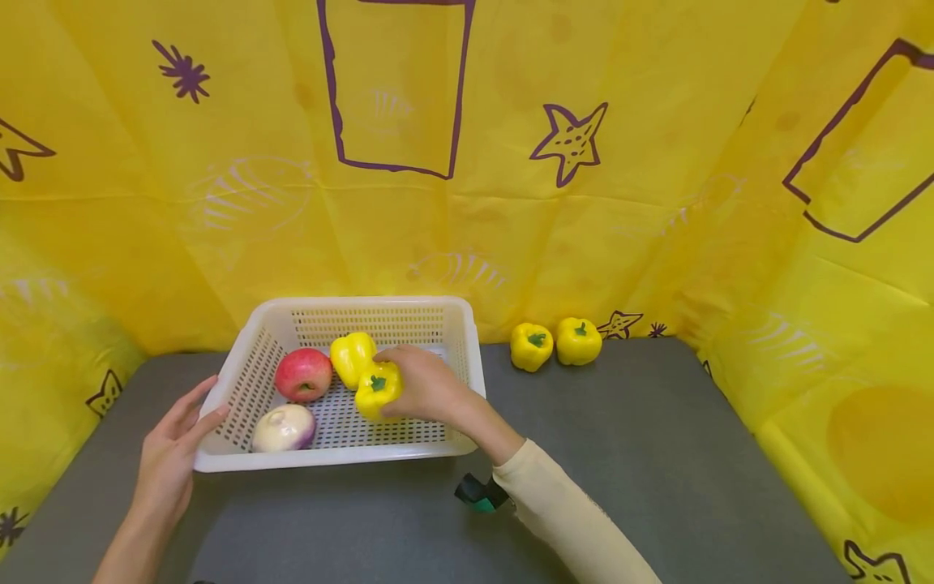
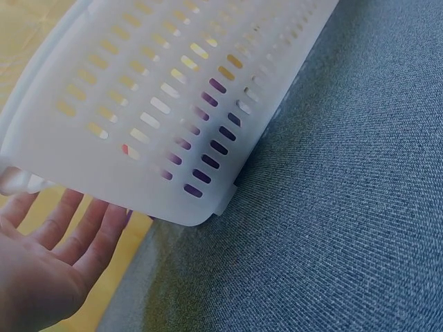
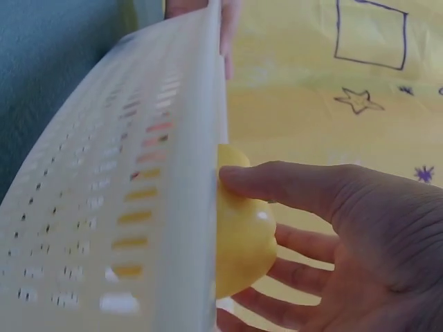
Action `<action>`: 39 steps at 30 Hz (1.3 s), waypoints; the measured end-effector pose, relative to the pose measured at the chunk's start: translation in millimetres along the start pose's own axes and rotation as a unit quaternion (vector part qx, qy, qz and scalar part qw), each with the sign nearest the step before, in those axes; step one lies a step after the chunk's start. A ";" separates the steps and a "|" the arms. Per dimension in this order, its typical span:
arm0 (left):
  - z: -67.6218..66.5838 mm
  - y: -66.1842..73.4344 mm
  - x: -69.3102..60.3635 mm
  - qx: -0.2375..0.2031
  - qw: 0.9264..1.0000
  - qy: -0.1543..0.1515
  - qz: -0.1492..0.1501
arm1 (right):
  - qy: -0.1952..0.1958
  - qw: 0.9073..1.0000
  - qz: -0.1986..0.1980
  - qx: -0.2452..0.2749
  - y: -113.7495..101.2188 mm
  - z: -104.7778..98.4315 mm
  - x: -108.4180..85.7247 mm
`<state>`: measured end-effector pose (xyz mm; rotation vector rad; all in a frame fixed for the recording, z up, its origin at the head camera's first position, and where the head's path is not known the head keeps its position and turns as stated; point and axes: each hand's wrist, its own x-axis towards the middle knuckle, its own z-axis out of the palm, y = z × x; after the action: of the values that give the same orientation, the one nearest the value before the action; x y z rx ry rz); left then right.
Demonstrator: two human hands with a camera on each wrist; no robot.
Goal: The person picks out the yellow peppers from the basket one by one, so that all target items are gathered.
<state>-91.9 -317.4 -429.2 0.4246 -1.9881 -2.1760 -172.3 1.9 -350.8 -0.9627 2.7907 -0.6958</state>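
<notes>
A white plastic basket (image 1: 336, 461) stands on the table. My left hand (image 1: 166, 454) holds its left end, the thumb over the rim and the fingers (image 2: 88, 232) against the outside wall. Inside the basket, my right hand (image 1: 426, 385) grips a yellow bell pepper (image 1: 374, 395) between thumb and fingers; the thumb (image 3: 277, 183) shows on its side in the right wrist view. Right behind it lies another yellow bell pepper (image 1: 352, 357). To the left in the basket are a red apple (image 1: 303, 375) and a white and purple turnip (image 1: 283, 428).
Two more yellow bell peppers, one (image 1: 531, 346) beside the other (image 1: 579, 341), sit on the dark grey table (image 1: 620, 454) to the right of the basket, near the back. A yellow printed cloth (image 1: 496, 227) hangs behind and along the sides.
</notes>
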 end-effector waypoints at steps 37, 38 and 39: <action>-1.0 -1.4 0.0 -0.004 1.000 -0.010 0.007 | 0.045 0.996 -0.023 0.072 62.3 -57.7 -38.2; -1.0 -1.3 0.0 -0.003 1.000 -0.010 0.007 | 0.044 0.996 -0.025 0.072 63.3 -59.1 -39.1; -0.9 -1.3 -0.1 -0.001 1.000 -0.009 0.007 | 0.043 0.996 -0.026 0.073 64.4 -60.4 -39.7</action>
<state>-91.4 -318.2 -430.5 0.3899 -1.9920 -2.1805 -191.5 94.0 -328.3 -1.0016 2.7489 -0.9565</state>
